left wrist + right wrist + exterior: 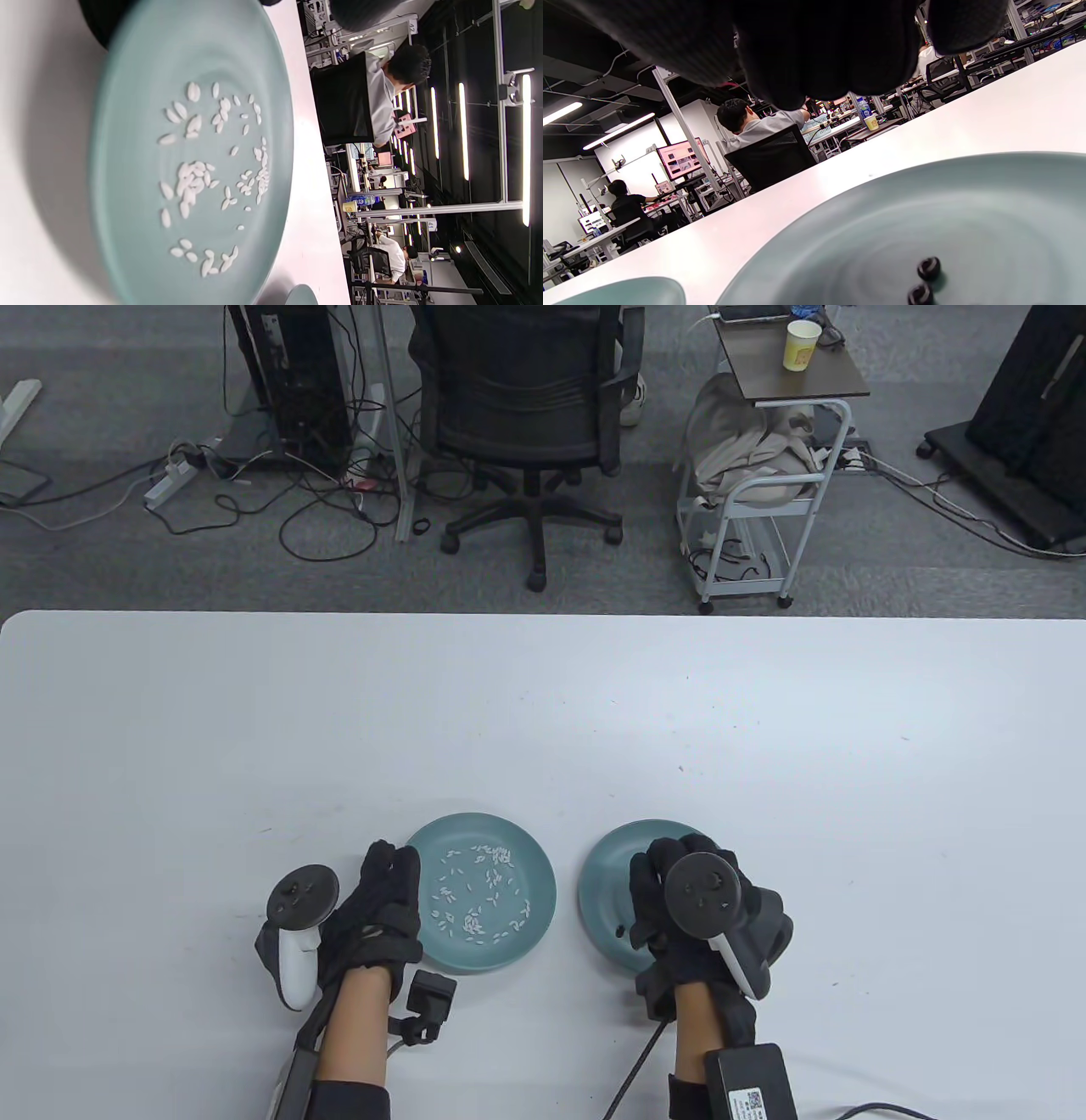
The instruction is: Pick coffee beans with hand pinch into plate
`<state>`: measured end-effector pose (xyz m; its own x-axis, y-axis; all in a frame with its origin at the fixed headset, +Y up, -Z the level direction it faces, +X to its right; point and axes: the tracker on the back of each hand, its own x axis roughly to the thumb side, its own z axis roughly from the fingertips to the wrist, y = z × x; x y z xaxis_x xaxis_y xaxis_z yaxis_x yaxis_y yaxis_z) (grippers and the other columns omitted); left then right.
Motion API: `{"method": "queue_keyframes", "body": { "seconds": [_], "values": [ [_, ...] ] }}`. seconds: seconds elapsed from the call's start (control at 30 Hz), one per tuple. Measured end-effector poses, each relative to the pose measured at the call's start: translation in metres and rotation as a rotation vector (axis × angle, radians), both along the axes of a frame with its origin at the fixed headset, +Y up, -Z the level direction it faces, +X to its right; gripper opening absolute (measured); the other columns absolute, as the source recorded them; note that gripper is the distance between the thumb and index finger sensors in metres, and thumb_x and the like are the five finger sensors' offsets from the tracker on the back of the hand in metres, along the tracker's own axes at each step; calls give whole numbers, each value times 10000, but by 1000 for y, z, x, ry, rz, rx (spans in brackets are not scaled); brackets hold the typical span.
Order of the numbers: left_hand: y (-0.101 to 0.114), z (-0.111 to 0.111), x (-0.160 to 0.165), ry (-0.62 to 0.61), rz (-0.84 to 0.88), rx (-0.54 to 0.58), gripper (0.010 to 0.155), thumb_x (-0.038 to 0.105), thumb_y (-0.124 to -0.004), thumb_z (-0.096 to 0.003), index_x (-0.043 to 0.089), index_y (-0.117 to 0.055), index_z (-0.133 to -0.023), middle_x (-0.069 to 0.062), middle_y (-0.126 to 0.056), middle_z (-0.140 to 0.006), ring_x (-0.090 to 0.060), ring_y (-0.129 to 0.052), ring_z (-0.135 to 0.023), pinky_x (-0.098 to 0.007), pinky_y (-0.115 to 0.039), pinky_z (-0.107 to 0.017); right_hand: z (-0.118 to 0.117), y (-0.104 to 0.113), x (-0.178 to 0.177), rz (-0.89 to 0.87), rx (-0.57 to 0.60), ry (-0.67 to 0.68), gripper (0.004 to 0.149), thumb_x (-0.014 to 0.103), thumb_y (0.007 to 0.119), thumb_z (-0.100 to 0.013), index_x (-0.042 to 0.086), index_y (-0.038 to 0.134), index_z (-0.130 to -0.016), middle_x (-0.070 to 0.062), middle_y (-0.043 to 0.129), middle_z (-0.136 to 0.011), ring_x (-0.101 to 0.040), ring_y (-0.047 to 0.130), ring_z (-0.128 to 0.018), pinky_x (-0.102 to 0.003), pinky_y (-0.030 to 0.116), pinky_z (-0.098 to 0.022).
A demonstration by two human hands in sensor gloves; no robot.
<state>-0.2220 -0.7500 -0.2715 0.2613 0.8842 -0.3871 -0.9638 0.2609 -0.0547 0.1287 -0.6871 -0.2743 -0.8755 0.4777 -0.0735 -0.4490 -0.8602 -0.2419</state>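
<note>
Two teal plates sit near the table's front edge. The left plate [537,891] [127,106] holds several white grains [479,895] [195,178]. The right plate [604,882] [925,203] holds two dark coffee beans [929,268]; one bean [620,931] shows by its left rim in the table view. My left hand [392,858] rests at the left plate's left rim and holds nothing that I can see. My right hand [670,857] hovers over the right plate. Its fingers [814,51] hang bunched above the beans; anything held between them is hidden.
The white table [543,712] stretches far beyond the plates. An office chair [526,415], a cart [764,500] and floor cables lie past its far edge. A black box [751,1082] and cable lie by my right forearm.
</note>
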Motion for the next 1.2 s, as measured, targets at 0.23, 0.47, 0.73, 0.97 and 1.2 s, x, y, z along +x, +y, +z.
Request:
{"method": "queue_keyframes", "body": {
  "seconds": [0.23,0.47,0.73,0.97,1.2],
  "values": [
    [2,1,0,-4,25,-5,761,512,-527,-699,77,-180,-1219,-337,-289,-1242,-566,-443,-1106,-679,-564,-717,1,0,4,-41,3,0,453,470,739,-511,178,829,-845,-114,765,-906,-382,805,-741,-639,632,-644],
    [5,2,2,-28,40,-23,782,522,-527,-701,71,-150,-1216,-340,-208,-1249,-585,-320,-1130,-713,-491,-731,0,-3,8,-71,-8,-3,457,474,736,-513,176,829,-847,-116,763,-908,-384,803,-742,-639,631,-644],
    [5,3,2,-44,33,-44,796,523,-530,-701,65,-127,-1213,-346,-166,-1241,-599,-219,-1129,-740,-426,-729,1,-2,9,-77,-19,-3,459,475,735,-514,175,830,-847,-116,763,-908,-385,803,-743,-641,630,-643],
    [5,3,1,-28,15,-41,803,530,-533,-701,63,-126,-1212,-354,-137,-1241,-616,-214,-1116,-731,-406,-736,1,-2,10,-70,-28,-6,463,476,733,-515,171,828,-850,-118,760,-912,-389,799,-748,-643,626,-645],
    [45,6,13,-91,-232,308,775,540,-557,-683,103,-205,-1217,-304,-236,-1252,-596,-244,-1124,-723,-380,-746,-4,0,-2,13,-154,68,632,523,706,-528,173,654,-1051,-166,625,-1072,-470,673,-926,-719,525,-674]
  ]
}}
